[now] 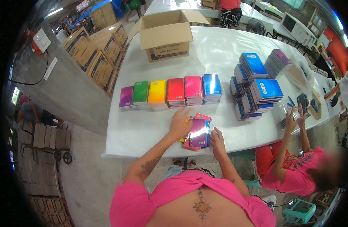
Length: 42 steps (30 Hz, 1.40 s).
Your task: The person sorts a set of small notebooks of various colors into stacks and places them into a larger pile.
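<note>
In front of me on the white table lies a loose pile of spiral notebooks, with a purple notebook on top. Red, yellow and blue covers stick out unevenly beneath it. My left hand is over the pile's upper left edge, its fingers smeared by motion. Against or close to the right edge is my right hand, fingers apart and slightly bent, gripping nothing visible. Beyond the pile stands a row of notebook stacks: purple, green, yellow, red, pink and blue.
Tall stacks of blue notebooks stand right of the row, with a purple-topped stack behind. An open cardboard box sits at the far left of the table. A seated co-worker handles something clear at the right.
</note>
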{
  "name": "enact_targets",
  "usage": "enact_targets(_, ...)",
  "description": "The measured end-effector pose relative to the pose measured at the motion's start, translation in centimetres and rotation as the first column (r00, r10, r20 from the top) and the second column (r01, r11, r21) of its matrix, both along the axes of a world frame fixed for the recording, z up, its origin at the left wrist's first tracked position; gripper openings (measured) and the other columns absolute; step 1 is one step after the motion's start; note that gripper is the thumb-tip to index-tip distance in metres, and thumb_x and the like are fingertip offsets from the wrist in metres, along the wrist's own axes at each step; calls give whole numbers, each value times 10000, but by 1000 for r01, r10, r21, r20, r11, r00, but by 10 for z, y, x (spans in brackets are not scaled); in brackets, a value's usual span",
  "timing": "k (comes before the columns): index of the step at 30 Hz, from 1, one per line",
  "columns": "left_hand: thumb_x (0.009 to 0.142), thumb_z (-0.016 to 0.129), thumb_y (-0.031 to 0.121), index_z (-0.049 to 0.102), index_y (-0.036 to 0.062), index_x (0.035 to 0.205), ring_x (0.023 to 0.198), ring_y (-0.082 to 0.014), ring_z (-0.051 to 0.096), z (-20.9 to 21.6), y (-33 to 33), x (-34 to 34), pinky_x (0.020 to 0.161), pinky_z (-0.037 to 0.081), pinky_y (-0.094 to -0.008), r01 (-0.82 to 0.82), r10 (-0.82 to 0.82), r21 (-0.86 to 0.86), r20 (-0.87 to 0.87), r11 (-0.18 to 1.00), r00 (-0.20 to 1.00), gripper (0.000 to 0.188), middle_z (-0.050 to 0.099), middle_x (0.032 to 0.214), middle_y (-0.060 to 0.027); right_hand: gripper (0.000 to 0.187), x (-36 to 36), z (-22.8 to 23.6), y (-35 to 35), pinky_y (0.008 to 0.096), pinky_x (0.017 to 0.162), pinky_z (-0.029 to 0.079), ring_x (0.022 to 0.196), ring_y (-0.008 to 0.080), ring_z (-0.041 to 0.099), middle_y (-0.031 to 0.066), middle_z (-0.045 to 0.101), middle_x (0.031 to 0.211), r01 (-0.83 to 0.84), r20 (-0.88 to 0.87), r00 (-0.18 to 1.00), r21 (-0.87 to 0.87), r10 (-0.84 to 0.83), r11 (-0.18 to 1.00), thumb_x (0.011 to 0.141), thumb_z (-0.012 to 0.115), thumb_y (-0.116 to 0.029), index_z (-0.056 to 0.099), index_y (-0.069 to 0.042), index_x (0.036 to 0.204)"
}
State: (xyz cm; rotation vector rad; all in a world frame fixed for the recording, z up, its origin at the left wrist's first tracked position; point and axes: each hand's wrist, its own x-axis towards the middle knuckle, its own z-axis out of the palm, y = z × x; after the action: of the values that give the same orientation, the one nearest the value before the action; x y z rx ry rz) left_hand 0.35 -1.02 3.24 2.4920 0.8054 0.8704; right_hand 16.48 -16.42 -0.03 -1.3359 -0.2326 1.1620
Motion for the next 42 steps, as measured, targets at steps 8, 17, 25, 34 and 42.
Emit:
enact_targets(8,838,762,260,311,-210,1391,1135,-283,604,-32,-14,-1,915,531,-365,14,355,-950,130,313,926,854,560,1266,-252,757,3,9,59,365,869,562,1028,222,655,187,613,1189,-389,-195,902,17,385,921,816,818,-325,435,95,1315)
enact_targets(17,734,784,89,305,10,1492,1293,-282,465,-14,-39,-30,1104,371,-414,165,169,-659,412,734,895,900,476,1383,-165,972,-7,17,40,362,1050,445,1235,245,520,130,507,1324,-480,398,856,381,329,790,675,906,-126,316,-49,1443)
enact_targets(25,703,758,58,207,77,1557,1363,-282,385,-28,-26,-25,1143,316,-397,278,-26,-646,371,710,928,1017,352,1492,-149,1161,-9,-8,42,401,1135,343,1350,273,404,169,389,1430,-418,464,861,407,211,812,640,931,-155,197,-80,1536)
enact_targets(34,746,736,77,222,70,1551,1377,-347,391,-5,-23,-23,1119,362,-426,182,-56,-419,295,890,954,955,348,1502,-194,1216,-6,-1,52,390,1083,391,1244,264,487,156,434,1358,-397,467,868,452,167,799,624,945,-234,164,-68,1542)
enact_targets(42,776,749,111,236,103,1555,1376,-361,398,-8,-29,-44,1090,397,-463,12,-14,-195,-5,981,1000,933,337,1514,-224,1174,-9,-11,52,385,1069,390,1244,253,473,151,449,1330,-406,550,824,412,132,816,632,941,-254,210,-44,1526)
